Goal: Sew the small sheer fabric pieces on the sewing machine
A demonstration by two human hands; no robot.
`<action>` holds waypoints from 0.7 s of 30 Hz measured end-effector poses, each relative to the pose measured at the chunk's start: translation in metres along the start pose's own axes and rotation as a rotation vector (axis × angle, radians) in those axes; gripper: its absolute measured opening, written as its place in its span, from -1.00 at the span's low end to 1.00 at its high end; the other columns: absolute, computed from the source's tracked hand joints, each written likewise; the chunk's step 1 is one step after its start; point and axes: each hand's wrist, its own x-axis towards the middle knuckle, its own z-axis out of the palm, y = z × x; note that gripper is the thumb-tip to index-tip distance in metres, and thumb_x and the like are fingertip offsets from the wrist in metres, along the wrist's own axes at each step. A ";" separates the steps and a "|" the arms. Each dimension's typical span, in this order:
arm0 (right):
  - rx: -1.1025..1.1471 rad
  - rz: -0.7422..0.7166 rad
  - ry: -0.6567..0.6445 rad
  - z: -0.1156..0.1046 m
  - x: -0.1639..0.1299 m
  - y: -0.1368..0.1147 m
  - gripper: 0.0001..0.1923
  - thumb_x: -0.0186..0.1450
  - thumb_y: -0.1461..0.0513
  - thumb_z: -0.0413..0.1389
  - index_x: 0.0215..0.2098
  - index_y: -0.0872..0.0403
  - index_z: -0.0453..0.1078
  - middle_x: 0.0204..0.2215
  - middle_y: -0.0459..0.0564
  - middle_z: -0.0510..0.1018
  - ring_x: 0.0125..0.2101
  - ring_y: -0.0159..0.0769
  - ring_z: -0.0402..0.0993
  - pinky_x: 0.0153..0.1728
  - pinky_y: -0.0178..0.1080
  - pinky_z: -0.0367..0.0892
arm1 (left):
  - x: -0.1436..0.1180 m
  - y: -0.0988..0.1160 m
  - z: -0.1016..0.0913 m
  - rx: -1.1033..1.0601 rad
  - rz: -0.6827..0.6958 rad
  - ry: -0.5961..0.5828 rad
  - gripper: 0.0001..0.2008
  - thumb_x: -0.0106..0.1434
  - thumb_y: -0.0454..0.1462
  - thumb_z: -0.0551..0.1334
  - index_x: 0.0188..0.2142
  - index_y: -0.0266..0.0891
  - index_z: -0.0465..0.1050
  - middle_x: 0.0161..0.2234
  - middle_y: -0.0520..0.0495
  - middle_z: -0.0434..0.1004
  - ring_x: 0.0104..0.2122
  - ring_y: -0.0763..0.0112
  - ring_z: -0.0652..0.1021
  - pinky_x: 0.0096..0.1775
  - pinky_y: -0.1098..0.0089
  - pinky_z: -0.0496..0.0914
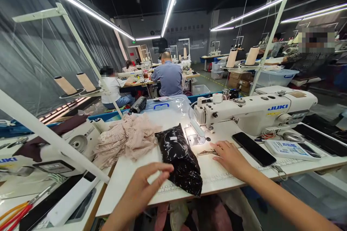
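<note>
A black package in shiny clear plastic [177, 155] with a small white label lies across the sewing table [130, 184], its near end at the table's front edge. My left hand [148, 180] is at the package's left side, thumb and fingers apart; I cannot tell whether the fingertips touch the plastic. To the right of the package, my right hand [230, 157] is low over the tabletop with its fingers spread. A small thin dark item [206, 152] lies by those fingertips, its kind unclear. Behind it stands the white sewing machine [255, 110], its needle area lit.
Crumpled pale pink lace fabric [127, 137] is piled left of the package. A black phone [253, 148] and a white-and-blue box [292, 149] lie at right. A clear lidded bin [168, 110] stands behind the table. Other people work at machines farther off.
</note>
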 end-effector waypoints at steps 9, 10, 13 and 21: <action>0.372 -0.289 -0.223 0.027 0.006 -0.129 -0.44 0.54 0.08 0.10 0.43 0.11 0.23 0.35 0.21 0.40 0.29 0.03 0.34 0.26 0.03 0.33 | 0.179 -0.047 0.021 0.059 -0.318 -0.020 -0.66 0.49 -0.02 0.27 -0.09 -0.28 0.58 -0.05 -0.16 0.64 0.03 0.16 0.60 0.19 0.01 0.42; 0.334 -0.276 -0.256 0.037 0.002 -0.132 -0.42 0.54 0.05 0.09 0.43 0.13 0.23 0.37 0.21 0.37 0.30 0.05 0.32 0.25 0.04 0.33 | 0.184 -0.053 0.028 0.050 -0.372 -0.047 -0.66 0.49 -0.03 0.28 -0.09 -0.29 0.56 -0.06 -0.14 0.63 -0.01 0.18 0.61 0.14 0.02 0.47; 0.288 -0.284 -0.230 0.064 -0.017 -0.127 -0.49 0.51 0.07 0.13 0.34 0.11 0.31 0.27 0.14 0.49 0.17 0.02 0.41 0.10 0.00 0.40 | 0.184 -0.061 0.033 -0.015 -0.477 -0.117 -0.65 0.52 -0.03 0.26 -0.06 -0.31 0.55 -0.11 -0.11 0.62 -0.15 0.25 0.64 -0.04 0.14 0.57; 0.326 -0.226 -0.053 0.059 -0.037 -0.107 -0.73 0.27 0.38 0.16 -0.08 0.03 0.45 -0.19 0.00 0.54 -0.23 -0.15 0.39 -0.28 -0.16 0.30 | 0.207 -0.022 -0.023 -0.096 -0.300 0.033 -0.71 0.49 -0.09 0.31 -0.15 -0.32 0.52 -0.29 -0.01 0.57 -0.39 0.43 0.57 -0.31 0.37 0.55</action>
